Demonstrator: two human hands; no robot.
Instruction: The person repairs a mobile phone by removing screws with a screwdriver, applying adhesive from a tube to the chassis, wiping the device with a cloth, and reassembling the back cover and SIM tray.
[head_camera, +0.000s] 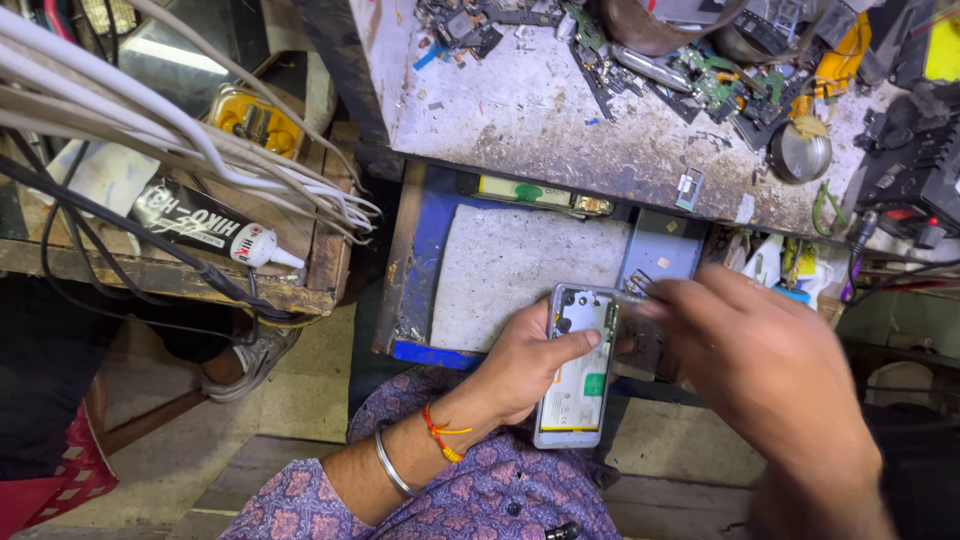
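Observation:
My left hand (520, 365) grips an opened smartphone (578, 385) from its left side, thumb across the exposed inside, where a pale battery with a green patch shows. The phone has a grey-blue frame and its back is off. My right hand (760, 370) is blurred and reaches over the phone's top right corner, fingers pinched near a thin clear or shiny piece (640, 290); I cannot tell if it holds it. A steel bangle and red-orange thread sit on my left wrist.
A worn workbench (540, 120) above carries phone parts, circuit boards and a small round metal tin (800, 155). An open drawer (500, 265) lies under it. White cables (180, 130) and a glue tube (215, 230) sit at left. Another person's shoe (250, 360) rests on the floor.

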